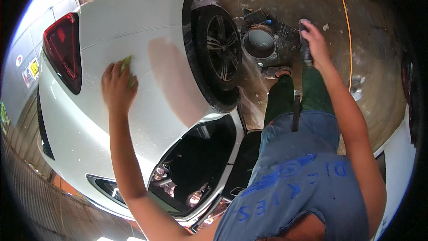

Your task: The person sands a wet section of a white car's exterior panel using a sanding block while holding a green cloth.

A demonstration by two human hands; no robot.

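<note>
My left hand point(119, 87) presses on the white rear side panel of a car point(133, 31), between the red tail light point(63, 53) and the wheel arch. Its fingers are closed on a thin yellow-green sheet point(126, 64), whose edge sticks out past the fingertips; whether it is paper or cloth is unclear. Beside it runs a dull pinkish-brown patch point(171, 78) on the panel. Out to the right, my right hand point(317, 43) hangs above the floor, its fingers around a long, narrow dark grey block point(306, 47); its exact kind does not show.
Beside the black wheel point(221, 47) stands a round bucket point(260, 43) of greyish liquid, with a dark scrap point(256, 16) behind it. An orange cord point(347, 31) crosses the stained floor at right. The car's dark side window point(191, 165) lies near my left arm.
</note>
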